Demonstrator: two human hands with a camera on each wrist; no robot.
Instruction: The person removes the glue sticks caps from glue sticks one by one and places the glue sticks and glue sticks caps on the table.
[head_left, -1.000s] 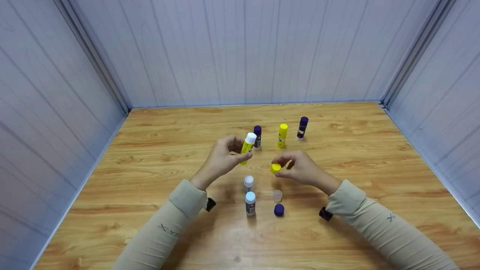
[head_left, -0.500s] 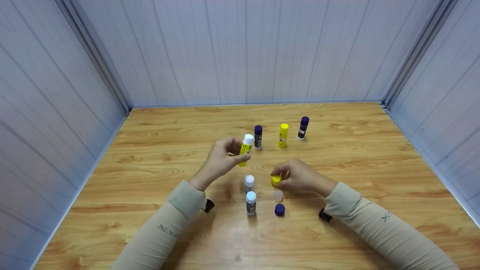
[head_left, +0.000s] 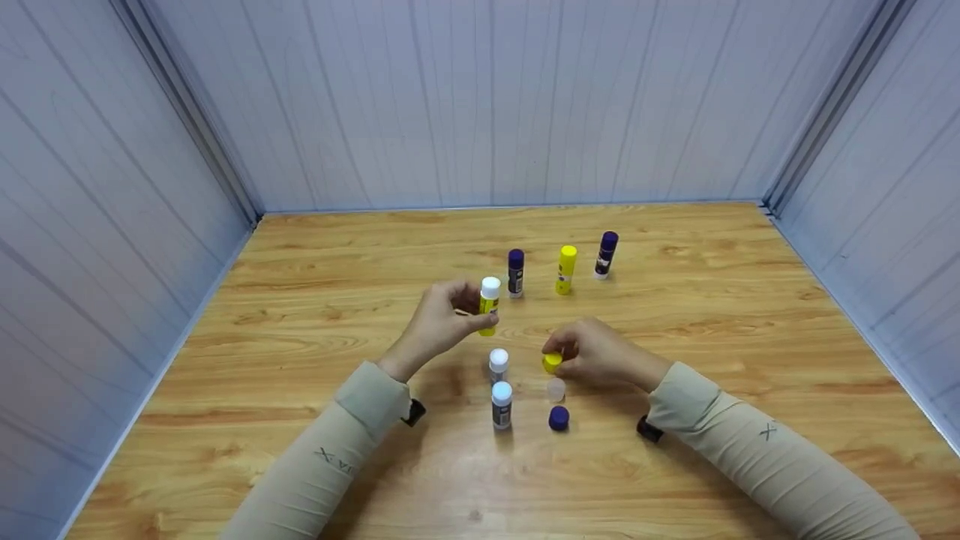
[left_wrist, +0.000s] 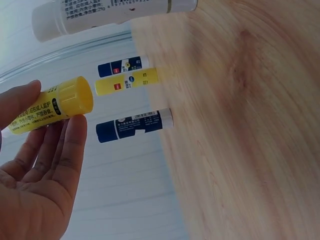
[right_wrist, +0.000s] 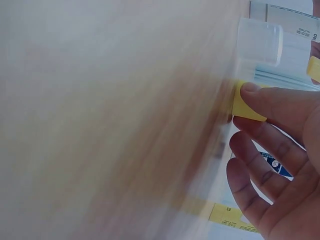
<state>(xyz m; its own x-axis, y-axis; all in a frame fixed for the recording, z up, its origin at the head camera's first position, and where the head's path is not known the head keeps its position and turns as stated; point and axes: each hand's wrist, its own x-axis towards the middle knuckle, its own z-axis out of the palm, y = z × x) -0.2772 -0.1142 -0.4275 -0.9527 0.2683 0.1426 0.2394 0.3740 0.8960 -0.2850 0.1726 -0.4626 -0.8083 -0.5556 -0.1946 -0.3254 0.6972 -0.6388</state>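
Observation:
My left hand (head_left: 442, 322) grips a yellow glue stick (head_left: 488, 307) above the table, its white top bare and pointing up. In the left wrist view the thumb and fingers hold its yellow body (left_wrist: 45, 110). My right hand (head_left: 600, 352) pinches a yellow cap (head_left: 552, 363) at the tabletop, between thumb and index finger (right_wrist: 265, 132) in the right wrist view. Nearer me, a translucent cap (head_left: 556, 390) and a dark blue cap (head_left: 559, 418) sit in a row with it. Left of them stand two uncapped glue sticks, one farther (head_left: 499, 365) and one nearer (head_left: 502, 406).
Behind the hands stand a dark blue glue stick (head_left: 516, 273), a yellow glue stick (head_left: 566, 270) and another dark blue glue stick (head_left: 606, 256), all capped. Pale panel walls (head_left: 480, 105) enclose the wooden table (head_left: 300, 300) at the back and sides.
My right hand has brought the yellow cap down and nearer me, to the tabletop behind the translucent cap. The glue stick in my left hand has become more upright and moved slightly left.

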